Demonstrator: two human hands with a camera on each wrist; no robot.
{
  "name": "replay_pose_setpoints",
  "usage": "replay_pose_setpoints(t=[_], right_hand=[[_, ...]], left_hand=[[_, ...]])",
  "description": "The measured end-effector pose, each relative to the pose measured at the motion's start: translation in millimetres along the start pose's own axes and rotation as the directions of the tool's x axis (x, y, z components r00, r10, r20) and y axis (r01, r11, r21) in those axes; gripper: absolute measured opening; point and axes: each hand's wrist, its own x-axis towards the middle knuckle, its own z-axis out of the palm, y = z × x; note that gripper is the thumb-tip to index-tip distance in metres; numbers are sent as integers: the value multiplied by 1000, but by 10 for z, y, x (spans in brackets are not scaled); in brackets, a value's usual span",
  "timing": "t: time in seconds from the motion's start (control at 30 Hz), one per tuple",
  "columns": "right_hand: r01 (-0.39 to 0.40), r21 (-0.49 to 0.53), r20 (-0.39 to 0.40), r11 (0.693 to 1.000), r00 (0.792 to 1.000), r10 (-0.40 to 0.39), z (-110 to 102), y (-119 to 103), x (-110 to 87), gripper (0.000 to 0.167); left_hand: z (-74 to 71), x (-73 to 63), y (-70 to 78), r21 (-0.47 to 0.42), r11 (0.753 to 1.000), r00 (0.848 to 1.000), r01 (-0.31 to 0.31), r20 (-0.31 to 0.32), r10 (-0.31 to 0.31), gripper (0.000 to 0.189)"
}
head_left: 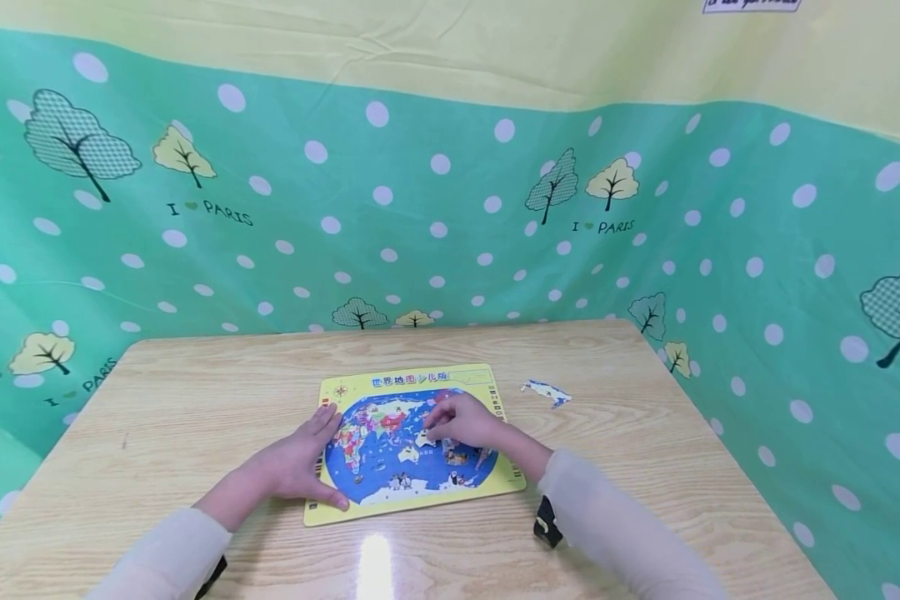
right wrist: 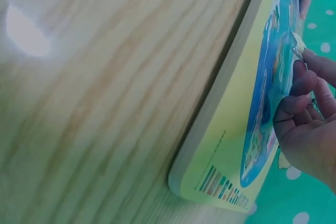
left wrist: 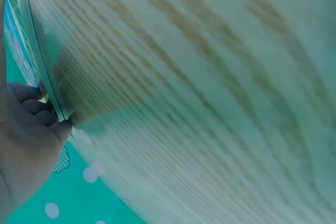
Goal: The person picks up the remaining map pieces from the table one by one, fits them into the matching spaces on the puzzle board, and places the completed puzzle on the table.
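A world-map puzzle board [head_left: 412, 501] with a yellow border and a blue oval map lies on the wooden table. My left hand [head_left: 294, 461] rests at its left side, fingers along the left edge and thumb by the near left corner. Over the map, right of centre, my right hand [head_left: 465, 421] pinches a small pale puzzle piece [right wrist: 298, 45] between thumb and fingertips. The piece is close to the map surface; whether it touches cannot be told. Another white and blue puzzle piece [head_left: 547, 392] lies on the table, right of the board.
The light wood table [head_left: 217, 375] stretches around the board on all sides. Behind and to the right hangs a green dotted cloth [head_left: 390, 242] with printed trees. A bright light reflection shows on the near tabletop.
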Motion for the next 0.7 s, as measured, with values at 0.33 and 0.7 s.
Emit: replay_pose_setpoints(t=[0.33,0.7], right_hand=[[1,-20,7,1000,1000,-1,84,-44,8,6],[7,-61,11,998,1000,-7,136,-102,-15,5]], left_hand=[[-9,-7,1,-10,1000,1000,-8,3,8,138],[5,2,3,0,1000,1000,-12,-2,12,139]])
